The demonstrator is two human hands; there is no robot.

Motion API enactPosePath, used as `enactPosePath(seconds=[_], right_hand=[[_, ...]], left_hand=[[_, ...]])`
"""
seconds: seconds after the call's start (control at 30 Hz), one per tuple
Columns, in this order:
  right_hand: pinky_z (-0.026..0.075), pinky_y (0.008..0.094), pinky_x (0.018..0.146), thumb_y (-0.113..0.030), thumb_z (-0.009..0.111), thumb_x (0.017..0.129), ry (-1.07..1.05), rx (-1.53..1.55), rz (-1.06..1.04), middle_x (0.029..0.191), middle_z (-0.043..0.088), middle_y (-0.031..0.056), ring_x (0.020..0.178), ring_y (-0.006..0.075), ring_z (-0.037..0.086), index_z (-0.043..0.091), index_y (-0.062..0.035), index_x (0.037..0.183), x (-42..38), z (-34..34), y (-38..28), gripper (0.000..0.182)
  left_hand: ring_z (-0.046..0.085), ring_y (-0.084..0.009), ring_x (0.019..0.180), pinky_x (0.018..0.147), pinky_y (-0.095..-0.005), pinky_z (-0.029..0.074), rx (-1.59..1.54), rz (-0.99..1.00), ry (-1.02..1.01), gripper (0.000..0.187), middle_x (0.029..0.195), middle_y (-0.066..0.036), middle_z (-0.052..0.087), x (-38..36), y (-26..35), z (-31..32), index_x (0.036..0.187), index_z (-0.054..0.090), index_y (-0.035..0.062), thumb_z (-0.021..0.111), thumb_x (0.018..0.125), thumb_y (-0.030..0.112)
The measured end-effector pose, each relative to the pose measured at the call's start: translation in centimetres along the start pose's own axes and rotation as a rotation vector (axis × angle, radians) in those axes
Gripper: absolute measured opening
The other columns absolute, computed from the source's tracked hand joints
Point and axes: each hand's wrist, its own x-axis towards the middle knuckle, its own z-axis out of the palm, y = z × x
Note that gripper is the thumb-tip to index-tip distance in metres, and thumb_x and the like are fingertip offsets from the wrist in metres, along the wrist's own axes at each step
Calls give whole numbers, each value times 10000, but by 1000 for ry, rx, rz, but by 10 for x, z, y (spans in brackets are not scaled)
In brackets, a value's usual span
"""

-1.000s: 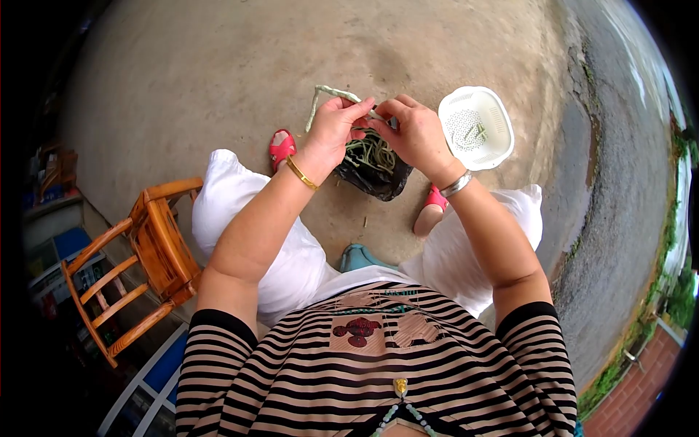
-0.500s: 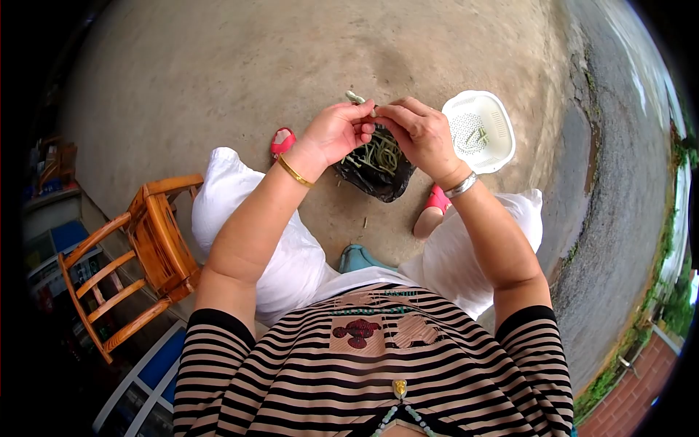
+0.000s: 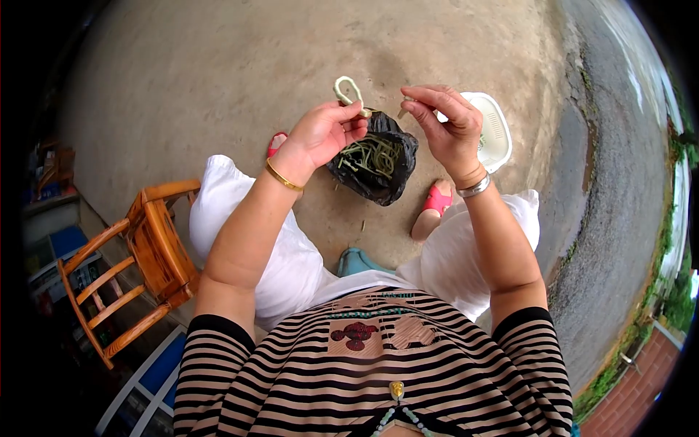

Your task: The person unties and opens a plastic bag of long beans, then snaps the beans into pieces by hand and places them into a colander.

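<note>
My left hand (image 3: pixel 324 132) pinches a pale green long bean (image 3: pixel 348 91) that curls up above the fingers. My right hand (image 3: pixel 445 125) is raised a little apart from it, its fingertips closed on a small broken-off piece of bean (image 3: pixel 403 111). Below and between the hands a black plastic bag (image 3: pixel 375 162) lies on the concrete, holding a pile of green beans. A white plastic colander (image 3: pixel 494 130) with a few bean pieces sits on the ground behind my right hand, partly hidden by it.
An orange wooden chair (image 3: pixel 142 255) stands at my left. My legs in white trousers and red sandals (image 3: pixel 435 206) flank the bag, with a teal object (image 3: pixel 357 260) on the ground between them. An asphalt strip and a brick path run along the right.
My hands, joined on the bean before, have parted. The right hand moved right and up with a small piece; the left keeps the bean, now curled upward.
</note>
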Motion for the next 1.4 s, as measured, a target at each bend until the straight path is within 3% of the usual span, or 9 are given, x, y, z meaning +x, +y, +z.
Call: enactPosePath(seconds=[0.23,0.37,0.47,0.5,0.6,0.73,0.97,1.27,1.4], right_hand=[[486,306,693,-101,698,633,-167,-370,-448,872,651,-9,795,172,585,685,-121,937,5,-15,-2,304],[463,321,793,-111,625,679,-244,-414,-528,921,609,-11,844,182,578,659,-124,980,0,-6,-2,303],[467,320,801,-118,605,698,-310,-394,-514,902,589,3,853,184,582,653,-120,979,-7,0,5,286],[476,322,772,-117,582,716,-366,-386,-462,837,556,18,821,183,592,633,-109,892,-11,0,3,183],[477,319,724,-108,574,718,-676,-456,-309,778,526,31,779,180,599,589,-102,793,-16,-2,2,77],[476,322,672,-121,566,715,-790,-422,-399,765,533,35,733,188,603,570,-107,696,-32,12,9,24],[496,333,708,-101,568,705,-861,-402,-417,746,520,53,752,201,573,535,-85,662,-49,26,3,57],[486,331,684,-141,577,720,-908,-406,-372,721,521,49,701,209,576,512,-75,655,-50,27,4,114],[480,338,695,-143,577,729,-924,-388,-378,718,524,49,702,208,578,512,-77,663,-49,27,5,113]], left_hand=[[592,-146,787,750,-267,529,17,58,95,83,874,-81,621,5,-3,-12,906,585,5,566,905,86],[594,-147,802,763,-276,524,37,34,72,94,883,-75,622,1,-4,1,950,585,9,565,904,88],[596,-149,825,773,-288,517,93,-5,37,111,896,-68,621,-1,-2,7,981,582,28,565,904,106],[598,-152,833,776,-290,515,113,1,18,113,900,-66,621,-1,0,6,982,582,35,563,905,115],[603,-162,856,783,-295,510,161,29,-83,114,904,-62,620,0,10,2,979,580,52,559,907,138],[612,-216,962,800,-306,509,224,35,-275,104,871,-55,619,-7,22,14,954,574,58,568,898,145],[610,-281,1013,886,-317,444,403,-56,-276,87,824,-67,629,-10,11,26,920,571,35,594,862,95],[619,-279,978,879,-341,443,372,-96,-363,98,817,-69,620,-11,15,18,915,561,32,596,862,107],[643,-220,910,848,-289,458,343,-59,-383,117,841,-53,621,-12,22,18,926,565,28,602,872,124]])
